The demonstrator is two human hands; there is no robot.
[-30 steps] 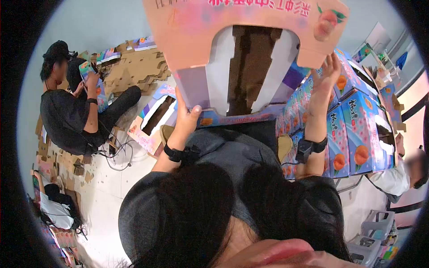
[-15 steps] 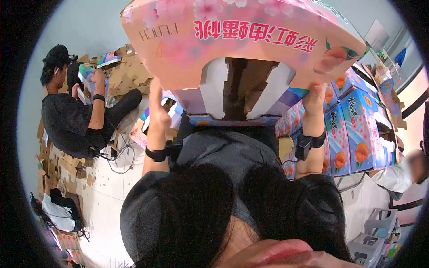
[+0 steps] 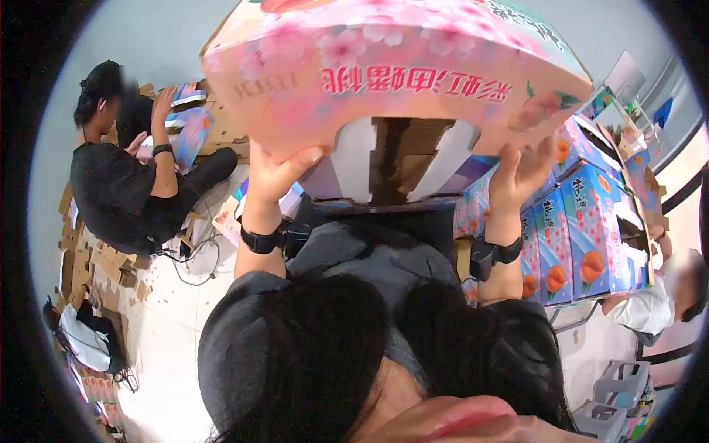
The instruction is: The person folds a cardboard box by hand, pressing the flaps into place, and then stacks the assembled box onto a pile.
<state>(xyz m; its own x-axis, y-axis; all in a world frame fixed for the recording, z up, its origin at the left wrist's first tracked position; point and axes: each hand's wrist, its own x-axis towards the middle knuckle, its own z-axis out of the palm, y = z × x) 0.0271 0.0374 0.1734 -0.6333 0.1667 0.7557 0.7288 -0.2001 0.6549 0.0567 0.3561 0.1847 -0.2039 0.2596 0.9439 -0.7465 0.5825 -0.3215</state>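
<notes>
I hold a large pink peach box printed with blossoms and red characters in front of me, its open underside with brown cardboard dividers facing me. My left hand grips the box's lower left edge, thumb on the pink panel. My right hand grips its lower right edge under the printed peach. Both wrists wear black bands.
A stack of blue peach boxes rises at the right. A person in black sits on the floor at the left, handling a box beside a pile of brown cardboard inserts. Another person sits at the right; cardboard scraps litter the floor.
The box has tipped further toward me and its pink face now fills the top of view. Both hands shifted along its lower edges. The person at the left raised a box.
</notes>
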